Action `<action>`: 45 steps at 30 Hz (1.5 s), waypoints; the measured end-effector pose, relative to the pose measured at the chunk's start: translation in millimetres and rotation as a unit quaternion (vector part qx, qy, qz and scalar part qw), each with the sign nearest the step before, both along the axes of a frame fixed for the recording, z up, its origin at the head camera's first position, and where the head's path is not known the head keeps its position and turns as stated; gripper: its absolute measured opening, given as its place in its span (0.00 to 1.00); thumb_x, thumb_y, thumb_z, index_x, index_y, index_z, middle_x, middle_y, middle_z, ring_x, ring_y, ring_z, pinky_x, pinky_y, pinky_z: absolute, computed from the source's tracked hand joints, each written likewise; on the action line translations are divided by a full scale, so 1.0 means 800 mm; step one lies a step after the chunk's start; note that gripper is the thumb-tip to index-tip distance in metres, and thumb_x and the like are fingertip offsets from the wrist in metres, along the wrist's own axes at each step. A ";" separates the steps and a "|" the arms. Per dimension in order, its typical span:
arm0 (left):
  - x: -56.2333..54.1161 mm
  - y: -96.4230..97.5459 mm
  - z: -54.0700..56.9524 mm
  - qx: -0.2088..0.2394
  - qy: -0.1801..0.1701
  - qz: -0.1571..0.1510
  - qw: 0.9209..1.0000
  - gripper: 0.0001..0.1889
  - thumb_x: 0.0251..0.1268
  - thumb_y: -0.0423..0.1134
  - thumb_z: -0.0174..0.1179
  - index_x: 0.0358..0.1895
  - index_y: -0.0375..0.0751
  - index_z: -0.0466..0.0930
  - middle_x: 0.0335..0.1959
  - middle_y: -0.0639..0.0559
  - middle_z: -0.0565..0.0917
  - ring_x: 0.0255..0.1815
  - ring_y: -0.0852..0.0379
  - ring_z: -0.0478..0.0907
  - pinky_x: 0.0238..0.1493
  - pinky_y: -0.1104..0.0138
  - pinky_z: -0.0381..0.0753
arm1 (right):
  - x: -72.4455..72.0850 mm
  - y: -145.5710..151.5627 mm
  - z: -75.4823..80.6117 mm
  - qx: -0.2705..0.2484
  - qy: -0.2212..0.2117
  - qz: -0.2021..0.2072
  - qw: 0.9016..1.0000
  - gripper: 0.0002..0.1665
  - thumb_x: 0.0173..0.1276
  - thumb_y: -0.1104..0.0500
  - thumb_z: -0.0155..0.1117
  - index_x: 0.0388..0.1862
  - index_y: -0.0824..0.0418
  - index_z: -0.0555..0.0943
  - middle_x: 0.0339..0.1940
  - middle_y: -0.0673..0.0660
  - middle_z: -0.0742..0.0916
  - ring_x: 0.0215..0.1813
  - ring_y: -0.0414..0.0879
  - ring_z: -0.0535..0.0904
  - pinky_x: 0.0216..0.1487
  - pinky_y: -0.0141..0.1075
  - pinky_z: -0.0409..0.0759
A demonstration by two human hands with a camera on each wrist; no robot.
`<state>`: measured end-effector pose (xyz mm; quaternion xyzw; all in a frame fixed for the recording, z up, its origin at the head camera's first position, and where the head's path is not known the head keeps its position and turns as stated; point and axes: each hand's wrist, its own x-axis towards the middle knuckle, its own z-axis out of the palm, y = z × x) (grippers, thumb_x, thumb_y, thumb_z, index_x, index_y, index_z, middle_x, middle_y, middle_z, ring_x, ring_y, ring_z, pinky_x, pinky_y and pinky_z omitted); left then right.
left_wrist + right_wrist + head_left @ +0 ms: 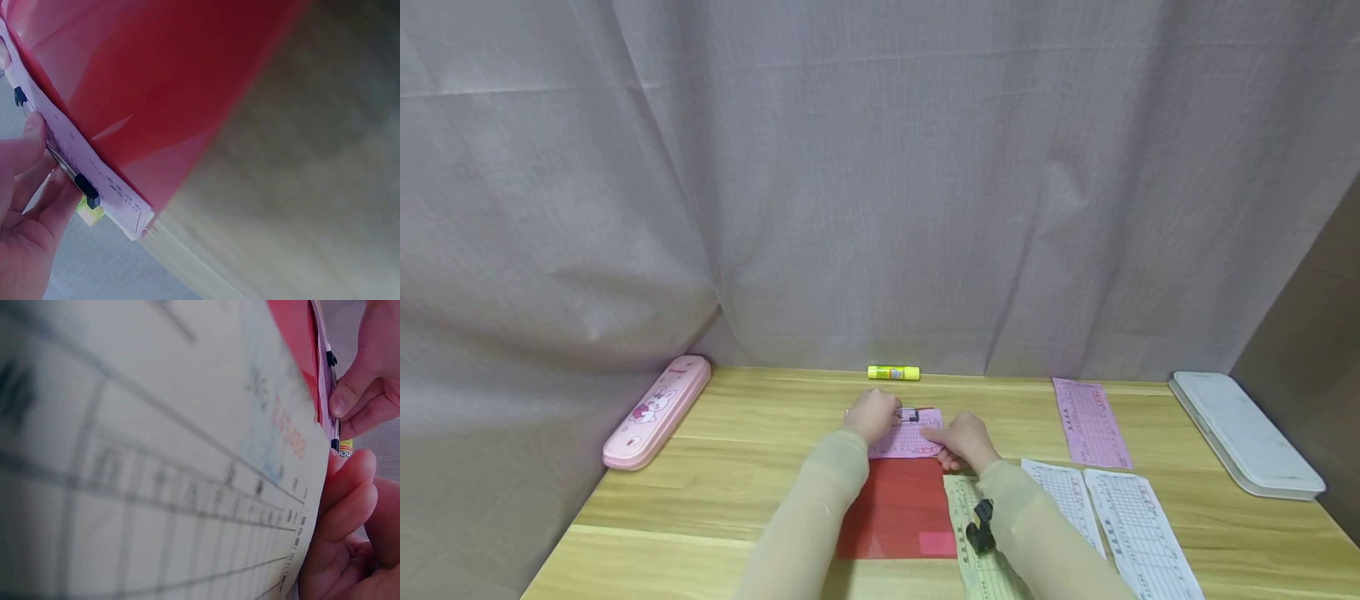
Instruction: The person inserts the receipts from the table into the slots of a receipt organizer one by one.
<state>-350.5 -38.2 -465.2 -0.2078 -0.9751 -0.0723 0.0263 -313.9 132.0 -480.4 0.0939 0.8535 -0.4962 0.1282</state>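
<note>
A red plastic folder point(895, 508) lies on the table with a pink printed slip point(904, 443) across its far end. Along the slip's far edge runs a metal paper fastener point(909, 414) with black sliders point(87, 190). My left hand point(874, 415) pinches the fastener's bar, thumb point(31, 140) on the near side and fingers behind. At the slip's right edge, my right hand point(968, 440) pinches the paper, thumb on top and the other fingers curled below. A yellowish slip point(964, 517) lies under the right forearm, against the folder's right side.
A yellow glue stick point(893, 372) lies at the back by the grey curtain. On the left is a pink pencil case point(657, 414). Two white slips point(1141, 525), another pink slip point(1092, 423) and a pale case point(1247, 433) lie to the right.
</note>
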 end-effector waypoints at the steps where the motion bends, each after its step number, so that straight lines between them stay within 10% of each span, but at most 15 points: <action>1: 0.000 0.000 0.000 0.000 0.000 0.000 1.000 0.04 0.58 0.40 0.66 0.35 0.48 0.87 0.33 0.56 0.87 0.40 0.58 0.82 0.45 0.66 0.81 | 0.000 0.000 0.000 0.000 0.000 0.000 1.000 0.20 0.59 0.53 0.69 0.15 0.65 0.78 0.06 0.51 0.77 0.06 0.36 0.68 0.08 0.26 0.68; 45: 0.000 -0.004 -0.002 0.021 -0.013 0.003 1.000 0.07 0.60 0.39 0.65 0.41 0.47 0.87 0.37 0.56 0.87 0.42 0.57 0.83 0.48 0.65 0.80 | 0.006 0.084 0.017 0.114 0.141 0.046 0.982 0.13 0.59 0.59 0.67 0.37 0.69 0.81 0.24 0.56 0.83 0.23 0.44 0.78 0.24 0.34 0.79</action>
